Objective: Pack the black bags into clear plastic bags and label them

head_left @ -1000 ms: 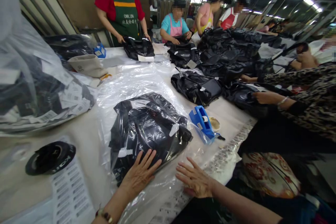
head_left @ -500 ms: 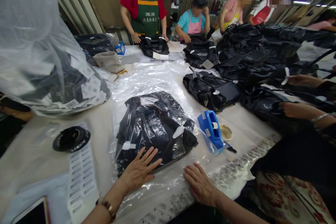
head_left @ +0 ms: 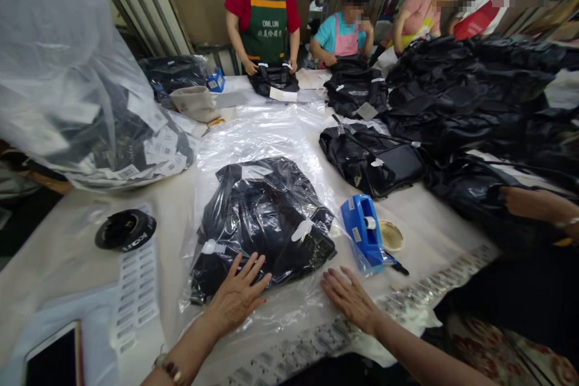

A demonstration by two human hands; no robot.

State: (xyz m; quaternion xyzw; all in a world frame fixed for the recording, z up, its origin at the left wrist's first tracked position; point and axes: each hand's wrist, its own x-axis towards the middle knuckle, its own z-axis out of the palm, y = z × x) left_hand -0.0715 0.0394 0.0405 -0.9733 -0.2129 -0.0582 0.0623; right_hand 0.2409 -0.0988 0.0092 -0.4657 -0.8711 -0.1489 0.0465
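In front of me a black bag (head_left: 266,223) lies inside a clear plastic bag (head_left: 289,295) on the table. My left hand (head_left: 237,292) rests flat, fingers spread, on the plastic over the black bag's near edge. Right of it, my right hand (head_left: 350,298) lies with fingers stretched out on the plastic's near right part, apart from the black bag. Neither hand grips anything. White tags show through the plastic. Just beyond my right hand stands a blue tape dispenser (head_left: 364,229), partly under the plastic, beside a round tan roll (head_left: 389,235).
A large plastic sack (head_left: 113,132) of tags stands at left. Nearby lie a black tape roll (head_left: 125,230), label sheets (head_left: 138,289) and a phone (head_left: 54,356). Another black bag (head_left: 371,160) and a heap of black bags (head_left: 465,84) are at right. A co-worker's hand (head_left: 534,204) touches one; other people stand across.
My right hand has slid slightly forward and its fingers have straightened. My left hand stays on the wrapped bag. The view has shifted a little left; the co-worker's hands at right have moved.
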